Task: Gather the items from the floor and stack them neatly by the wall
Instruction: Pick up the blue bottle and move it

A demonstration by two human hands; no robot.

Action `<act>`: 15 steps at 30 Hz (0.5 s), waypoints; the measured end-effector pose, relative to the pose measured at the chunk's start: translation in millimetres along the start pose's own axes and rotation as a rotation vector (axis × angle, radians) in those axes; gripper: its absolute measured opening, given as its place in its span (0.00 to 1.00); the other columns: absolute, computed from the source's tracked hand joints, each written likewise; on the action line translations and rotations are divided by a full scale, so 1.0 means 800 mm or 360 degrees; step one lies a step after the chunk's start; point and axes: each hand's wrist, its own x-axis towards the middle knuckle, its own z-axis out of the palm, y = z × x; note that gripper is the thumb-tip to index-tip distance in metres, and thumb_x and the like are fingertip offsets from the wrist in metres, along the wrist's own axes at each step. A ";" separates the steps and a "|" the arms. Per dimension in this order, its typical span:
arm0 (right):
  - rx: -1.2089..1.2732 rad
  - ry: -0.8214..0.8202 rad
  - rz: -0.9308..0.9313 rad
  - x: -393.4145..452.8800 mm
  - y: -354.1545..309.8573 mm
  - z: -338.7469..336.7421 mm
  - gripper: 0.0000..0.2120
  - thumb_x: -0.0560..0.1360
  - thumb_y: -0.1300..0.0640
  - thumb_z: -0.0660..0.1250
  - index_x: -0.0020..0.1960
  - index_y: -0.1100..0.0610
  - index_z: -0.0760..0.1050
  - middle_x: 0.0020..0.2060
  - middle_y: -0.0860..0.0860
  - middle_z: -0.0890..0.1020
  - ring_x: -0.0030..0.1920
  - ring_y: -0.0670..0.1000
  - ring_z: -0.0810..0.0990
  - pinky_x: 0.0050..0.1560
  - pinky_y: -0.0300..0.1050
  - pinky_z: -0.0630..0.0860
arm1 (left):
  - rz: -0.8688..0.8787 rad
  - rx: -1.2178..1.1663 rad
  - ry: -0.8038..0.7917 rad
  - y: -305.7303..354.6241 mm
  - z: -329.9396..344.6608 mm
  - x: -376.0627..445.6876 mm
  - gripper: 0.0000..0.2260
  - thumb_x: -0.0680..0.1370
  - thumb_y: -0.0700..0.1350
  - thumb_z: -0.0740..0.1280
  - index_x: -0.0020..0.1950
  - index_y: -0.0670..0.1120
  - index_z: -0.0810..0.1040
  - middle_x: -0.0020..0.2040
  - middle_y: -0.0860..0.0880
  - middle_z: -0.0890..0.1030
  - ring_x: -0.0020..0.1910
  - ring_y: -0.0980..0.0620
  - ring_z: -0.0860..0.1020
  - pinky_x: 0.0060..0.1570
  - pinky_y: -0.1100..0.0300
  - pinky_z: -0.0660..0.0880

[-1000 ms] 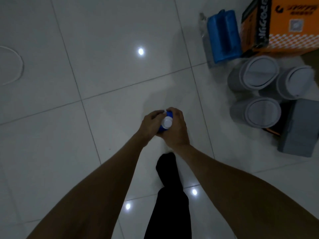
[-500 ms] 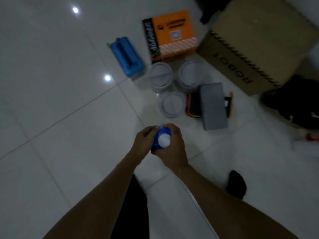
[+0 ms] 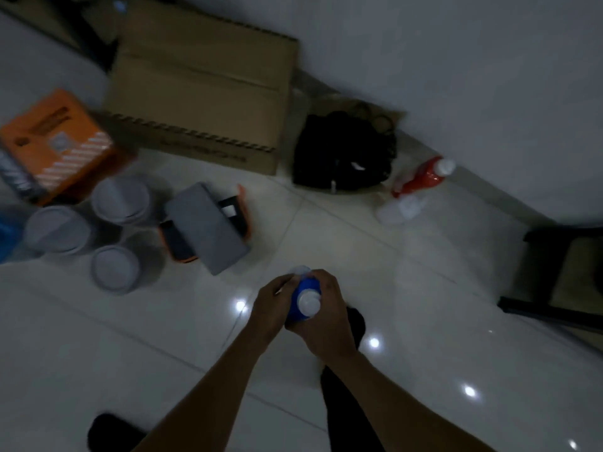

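Note:
I hold a blue bottle with a white cap upright in front of me, above the white tiled floor. My left hand wraps its left side and my right hand grips its right side and bottom. Something pale shows just above the fingers, too blurred to name. By the wall lies a red bottle with a white cap, with a clear plastic item beside it.
Three grey round tubs stand at left beside a grey case on an orange one, an orange box and a large cardboard box. A black bag rests against the wall. A dark chair frame stands at right.
The view has swung right: the tubs and boxes slid to the left, and the wall, black bag and red bottle came into sight. Both hands kept their grip on the blue bottle.

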 end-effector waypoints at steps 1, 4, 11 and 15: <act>0.0014 0.0056 0.0019 0.010 0.013 -0.025 0.38 0.61 0.59 0.84 0.65 0.49 0.68 0.62 0.48 0.74 0.62 0.44 0.76 0.63 0.43 0.77 | 0.0008 0.0024 -0.0052 0.010 0.030 0.009 0.10 0.81 0.51 0.65 0.58 0.53 0.83 0.56 0.53 0.84 0.55 0.55 0.82 0.57 0.56 0.78; 0.0034 0.0196 0.0053 0.045 0.038 -0.090 0.37 0.60 0.59 0.85 0.60 0.45 0.69 0.58 0.48 0.76 0.57 0.43 0.78 0.57 0.36 0.76 | 0.0014 0.0050 -0.0120 0.036 0.111 0.040 0.09 0.82 0.50 0.64 0.57 0.54 0.83 0.54 0.54 0.84 0.54 0.57 0.81 0.55 0.62 0.77; -0.0076 0.0329 0.0212 0.131 0.109 -0.193 0.36 0.59 0.57 0.84 0.60 0.48 0.68 0.56 0.48 0.74 0.53 0.46 0.77 0.55 0.45 0.79 | -0.0075 0.0200 -0.0006 0.070 0.262 0.136 0.05 0.81 0.49 0.65 0.52 0.54 0.81 0.50 0.51 0.83 0.52 0.51 0.80 0.56 0.55 0.77; -0.0074 0.0348 0.0229 0.171 0.145 -0.217 0.37 0.59 0.59 0.84 0.61 0.50 0.67 0.56 0.48 0.72 0.54 0.47 0.76 0.55 0.39 0.76 | -0.0081 0.0326 -0.0046 0.072 0.302 0.184 0.11 0.82 0.50 0.63 0.60 0.48 0.80 0.54 0.48 0.82 0.54 0.49 0.80 0.55 0.55 0.77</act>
